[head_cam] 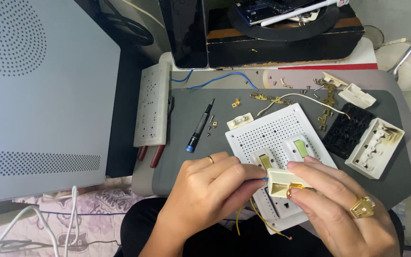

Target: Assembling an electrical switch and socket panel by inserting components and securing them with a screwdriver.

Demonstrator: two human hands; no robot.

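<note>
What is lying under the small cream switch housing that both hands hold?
Under the cream switch housing lies the white perforated panel with its rocker switches. The right hand and left hand cover the panel's lower part.

screwdriver lies on the mat left of the perforated plate; burnt housing sits to its right, loose contacts behind.

A dark grey mat covers a small table. On it, near the middle, lies a white perforated panel. To its left lies a dark screwdriver with a blue end. Far right rest a black block and a scorched cream housing. Brass strips, small screws and a blue wire lie scattered along the far side.
</note>
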